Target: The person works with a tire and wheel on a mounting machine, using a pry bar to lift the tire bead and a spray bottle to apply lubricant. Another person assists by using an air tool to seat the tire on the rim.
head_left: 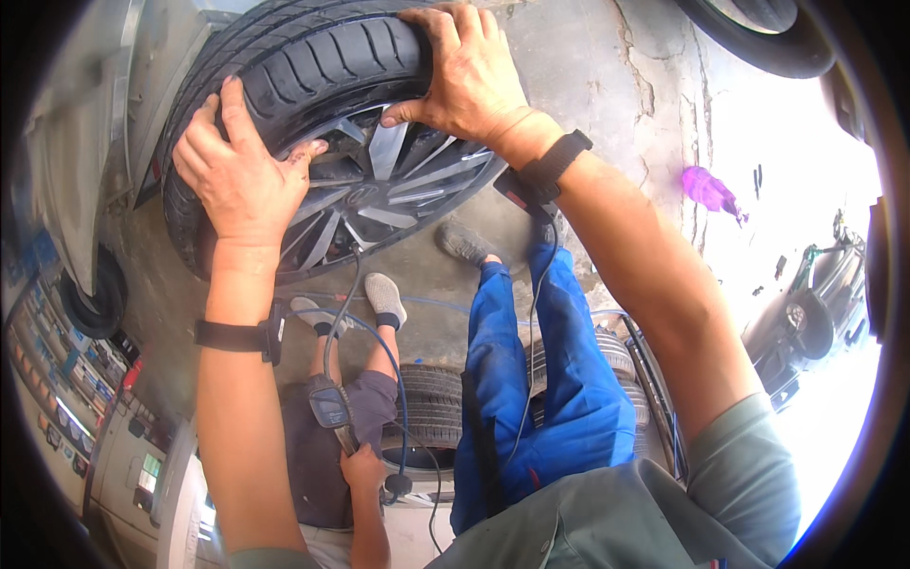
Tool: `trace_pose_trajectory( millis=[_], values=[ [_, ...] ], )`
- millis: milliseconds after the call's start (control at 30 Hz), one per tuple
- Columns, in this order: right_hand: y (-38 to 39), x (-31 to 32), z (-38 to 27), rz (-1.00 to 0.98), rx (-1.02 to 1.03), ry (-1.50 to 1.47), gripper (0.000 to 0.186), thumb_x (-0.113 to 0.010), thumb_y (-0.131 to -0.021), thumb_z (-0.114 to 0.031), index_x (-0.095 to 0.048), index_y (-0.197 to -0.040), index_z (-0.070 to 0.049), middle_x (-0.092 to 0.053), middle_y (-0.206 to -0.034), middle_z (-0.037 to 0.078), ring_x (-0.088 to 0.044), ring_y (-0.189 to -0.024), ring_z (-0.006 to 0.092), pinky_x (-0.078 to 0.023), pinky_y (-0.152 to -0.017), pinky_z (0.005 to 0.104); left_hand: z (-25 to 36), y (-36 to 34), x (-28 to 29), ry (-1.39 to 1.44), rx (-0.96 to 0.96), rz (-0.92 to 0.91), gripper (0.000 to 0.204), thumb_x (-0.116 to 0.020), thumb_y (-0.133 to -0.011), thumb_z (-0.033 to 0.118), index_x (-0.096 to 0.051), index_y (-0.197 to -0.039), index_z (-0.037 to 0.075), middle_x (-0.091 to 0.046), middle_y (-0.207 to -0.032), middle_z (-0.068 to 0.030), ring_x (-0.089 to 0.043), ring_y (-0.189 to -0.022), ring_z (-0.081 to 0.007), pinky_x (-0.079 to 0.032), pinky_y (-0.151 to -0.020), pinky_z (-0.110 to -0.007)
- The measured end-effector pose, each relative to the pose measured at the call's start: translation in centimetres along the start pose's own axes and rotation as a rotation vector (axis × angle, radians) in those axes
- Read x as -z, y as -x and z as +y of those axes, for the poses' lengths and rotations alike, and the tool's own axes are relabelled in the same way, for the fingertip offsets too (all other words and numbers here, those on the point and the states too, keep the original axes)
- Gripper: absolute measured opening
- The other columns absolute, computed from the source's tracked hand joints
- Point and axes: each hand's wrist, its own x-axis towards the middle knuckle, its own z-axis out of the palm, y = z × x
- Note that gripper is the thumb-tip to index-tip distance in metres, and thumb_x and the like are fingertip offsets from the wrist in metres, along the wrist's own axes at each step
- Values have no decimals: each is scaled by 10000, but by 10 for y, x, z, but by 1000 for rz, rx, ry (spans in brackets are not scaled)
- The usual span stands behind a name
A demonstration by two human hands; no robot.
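Observation:
A car wheel with a black tyre (332, 62) and a grey-and-black spoked rim (384, 152) stands in front of me, leaning slightly. My left hand (237, 180) grips its left side, fingers over the tread and thumb toward the rim. On the upper right of the tyre, my right hand (469, 81) holds on the same way, its thumb at the rim's edge. A thin hose (358, 284) runs from the rim's lower edge to a tyre inflator gauge (330, 406). Another person's hand (362, 469) holds that gauge by its handle.
Treaded tyres (427, 403) lie behind my legs and the other person's. A blue air hose (403, 389) crosses the cracked concrete floor (607, 123). Another tyre (777, 43) is at the upper right, a purple item (709, 190) on the floor, and stocked shelves (71, 379) at left.

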Motion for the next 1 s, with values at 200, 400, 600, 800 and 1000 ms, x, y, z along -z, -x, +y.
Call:
trace_pose_trajectory(
  millis=[200,400,600,800,1000],
  values=[
    [1,-8,28,125,24,-60,1076,-960,-542,-474,-482,-1448,-145,-519,-1382,154,-449,-1340,403,-383,-1130,516,8,-11,2,-47,25,-32,1091,-842,-650,677,-479,-1471,57,-515,-1287,-175,-489,-1171,-365,-398,-1017,-501],
    [7,-10,41,83,41,-25,1030,-961,-566,-231,-465,-1464,-138,-521,-1365,161,-470,-1293,414,-405,-1115,516,12,-14,-3,-58,9,-40,1101,-810,-656,724,-483,-1467,56,-515,-1274,-175,-500,-1165,-366,-408,-1013,-502],
    [1,-10,37,77,53,5,1005,-948,-570,-201,-480,-1455,-116,-532,-1322,169,-498,-1202,418,-426,-1074,512,4,-17,-4,-79,-8,-21,1105,-767,-674,766,-483,-1470,55,-519,-1271,-183,-503,-1156,-370,-413,-999,-506],
    [-3,7,33,55,38,31,1002,-951,-564,-220,-487,-1445,-105,-536,-1271,179,-501,-1179,418,-431,-1048,510,10,-27,6,-70,-3,-19,1095,-775,-681,754,-480,-1470,53,-521,-1264,-185,-496,-1152,-374,-409,-994,-513],
    [-4,15,34,20,15,29,1020,-955,-558,-232,-480,-1453,-115,-526,-1282,172,-485,-1195,414,-426,-1047,509,54,-37,-6,-65,182,141,949,-656,-832,742,-478,-1467,59,-509,-1391,-185,-465,-1289,-380,-335,-1087,-541]
  ],
)
